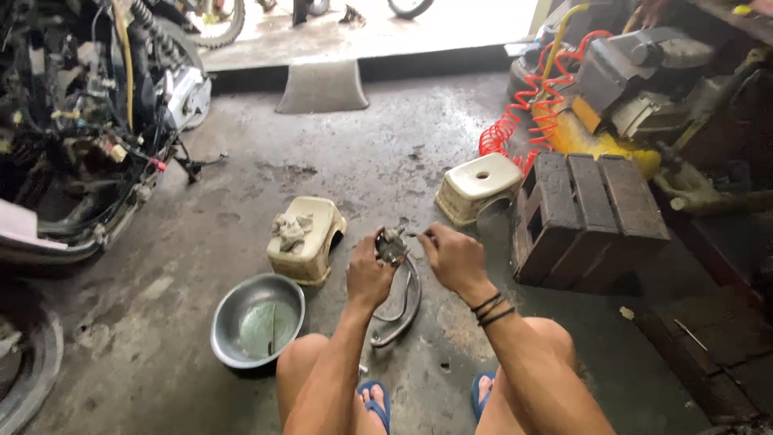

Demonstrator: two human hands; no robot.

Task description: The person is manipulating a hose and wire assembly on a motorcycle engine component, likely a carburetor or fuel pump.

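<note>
Above the floor (pixel 241 242), between my knees, my left hand (pixel 368 278) grips a small metal part (pixel 392 244); my right hand (pixel 453 256) pinches a thin tool against it. Bowl (pixel 258 321) lies left.

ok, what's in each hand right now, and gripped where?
Left hand grips a small dark metal part from below, at its lower body. Right hand pinches a thin tool at its rear end, tip toward the part.

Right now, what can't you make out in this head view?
- Small metal part: too small; left hand covers its lower side.
- Thin tool in right hand: only the tip shows.
- Curved metal piece on the floor: top hidden behind the hands.
- Motorcycle: cut off by the left edge.
</note>
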